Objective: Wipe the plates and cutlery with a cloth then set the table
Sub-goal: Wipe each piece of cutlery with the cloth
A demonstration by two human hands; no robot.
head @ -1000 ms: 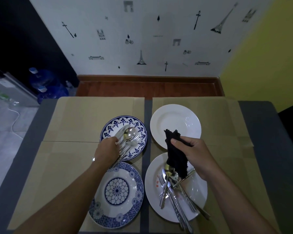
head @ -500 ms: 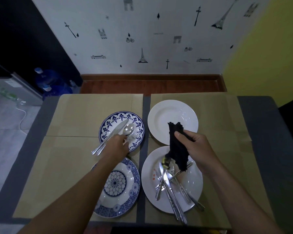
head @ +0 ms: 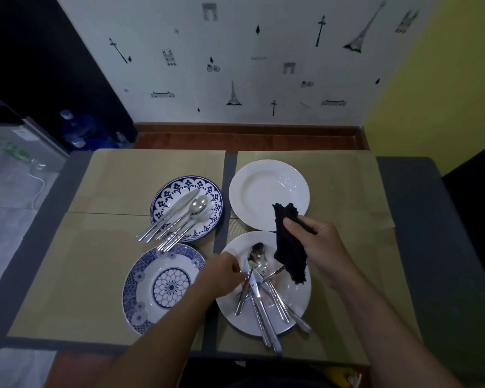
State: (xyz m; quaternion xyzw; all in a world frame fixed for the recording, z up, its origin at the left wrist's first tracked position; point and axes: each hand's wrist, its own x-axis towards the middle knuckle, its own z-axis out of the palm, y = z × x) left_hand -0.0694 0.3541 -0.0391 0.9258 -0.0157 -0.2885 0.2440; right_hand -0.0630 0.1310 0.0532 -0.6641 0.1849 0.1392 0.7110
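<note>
We are looking down at the tabletop (head: 420, 219). The right hand (head: 317, 247) is gripping the black cloth (head: 290, 247), with thumb and fingers pinching its upper part. The cloth is hanging just beside the palm, over the far side of the near white plate (head: 301, 301).

Below that hand the jumbled cutlery (head: 263, 298) is lying crossed on the plate, with handles running out over its near rim. One spoon bowl is showing dark and yellow bits. The left hand (head: 224, 275) is sitting at the heap's left edge, fingers curled and touching a handle. Whether it is actually gripping, we cannot tell.

Just left of the left hand the blue patterned plate (head: 149, 292) is lying bare. Beyond that hand the blue floral plate (head: 179, 186) is carrying the lined-up cutlery (head: 179, 217), handles poking over the rim towards the hand. Beyond the right hand the far white plate (head: 266, 191) is sitting, its near edge behind the cloth's top. Tan placemats (head: 109, 264) are lying under all four plates.

On the wall, a small line of writing (head: 258, 58) among the tower stickers (head: 233, 93) is too small for us to read.
</note>
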